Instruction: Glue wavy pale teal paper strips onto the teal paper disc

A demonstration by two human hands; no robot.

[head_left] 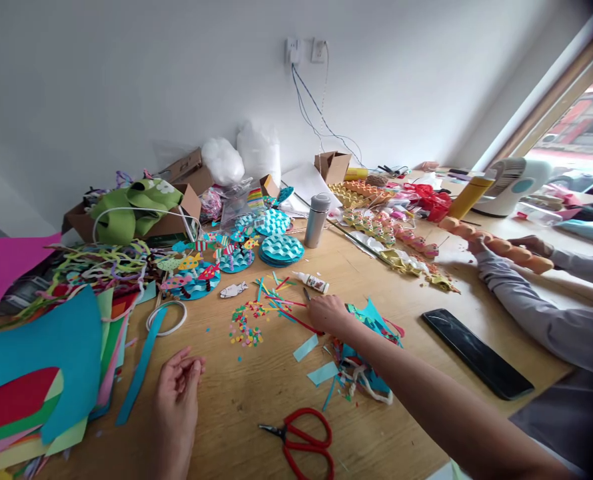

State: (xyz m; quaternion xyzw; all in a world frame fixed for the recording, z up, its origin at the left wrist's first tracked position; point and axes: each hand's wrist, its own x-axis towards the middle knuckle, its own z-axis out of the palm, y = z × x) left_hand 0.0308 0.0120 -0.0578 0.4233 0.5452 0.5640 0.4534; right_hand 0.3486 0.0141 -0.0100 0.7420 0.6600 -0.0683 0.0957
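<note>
My left hand (pixel 177 385) rests on the wooden table (pixel 256 400) near a long blue paper strip (pixel 141 367), palm up, fingers loosely curled with nothing in them. My right hand (pixel 329 313) reaches forward over thin coloured paper strips (pixel 281 303), fingers closed around a small dark tool tip that I cannot make out. A small glue bottle (pixel 312 282) lies just beyond it. Red scissors (pixel 304 437) lie near the front edge. Blue paper scraps (pixel 361 347) pile beside my right forearm.
Stacked coloured sheets (pixel 36 387) fill the left. Blue wave-pattern discs (pixel 281 248), a grey flask (pixel 317 220) and cardboard boxes (pixel 176 200) stand further back. A black phone (pixel 476 352) lies at right. Another person's sleeved arms (pixel 541 313) work at the right with orange beads (pixel 501 247).
</note>
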